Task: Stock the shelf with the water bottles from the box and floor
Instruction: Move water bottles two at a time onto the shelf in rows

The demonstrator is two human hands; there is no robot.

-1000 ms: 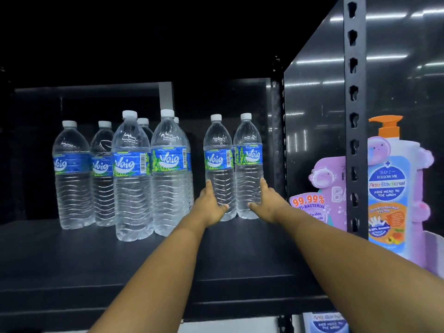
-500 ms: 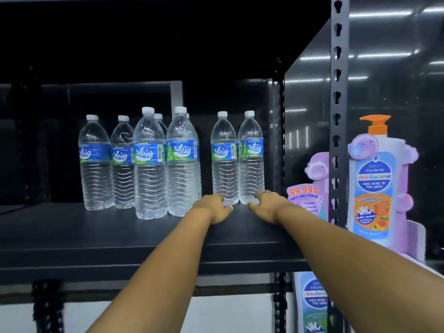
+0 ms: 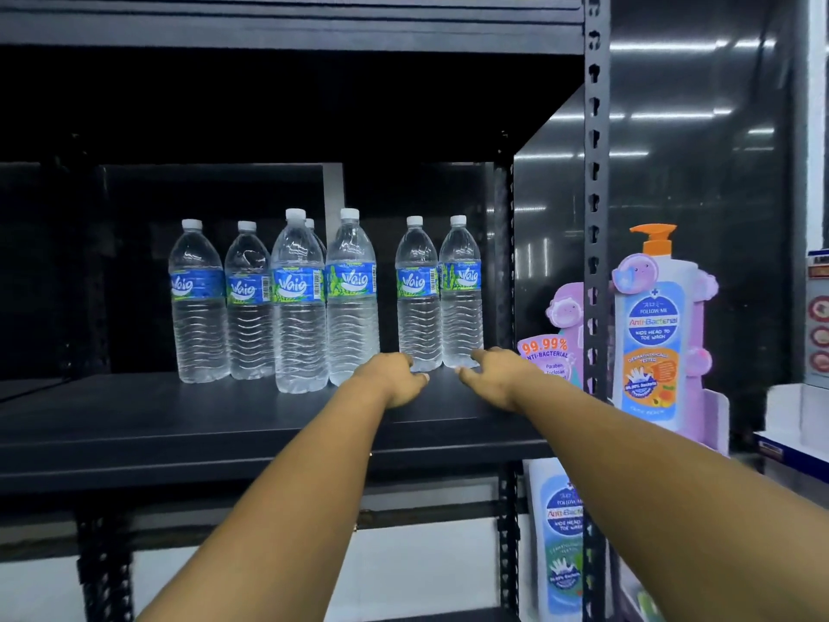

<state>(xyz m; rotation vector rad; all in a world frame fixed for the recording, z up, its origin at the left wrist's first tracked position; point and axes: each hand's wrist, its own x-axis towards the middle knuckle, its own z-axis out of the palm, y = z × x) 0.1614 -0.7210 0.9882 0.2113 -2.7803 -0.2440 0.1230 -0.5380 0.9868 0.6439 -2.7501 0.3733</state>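
Observation:
Several clear water bottles with blue Vaig labels stand upright on the black shelf (image 3: 134, 424). The two at the right, one bottle (image 3: 418, 294) and its neighbour (image 3: 462, 291), stand side by side near the shelf's right end. My left hand (image 3: 394, 379) hovers just in front of the base of the first, fingers loosely curled, holding nothing. My right hand (image 3: 498, 374) is just in front of the base of the second, fingers relaxed and empty. A group of further bottles (image 3: 298, 303) stands to the left.
A black perforated upright (image 3: 594, 217) bounds the shelf on the right. Beside it stands a purple cardboard display of a soap pump bottle (image 3: 652, 325). Another shelf board (image 3: 291, 24) runs overhead. Bare shelf surface lies in front of the bottles and at the left.
Both hands have let go of the two right bottles and drawn back slightly toward me. The view has pulled back and lowered, showing the shelf's front edge and the space below.

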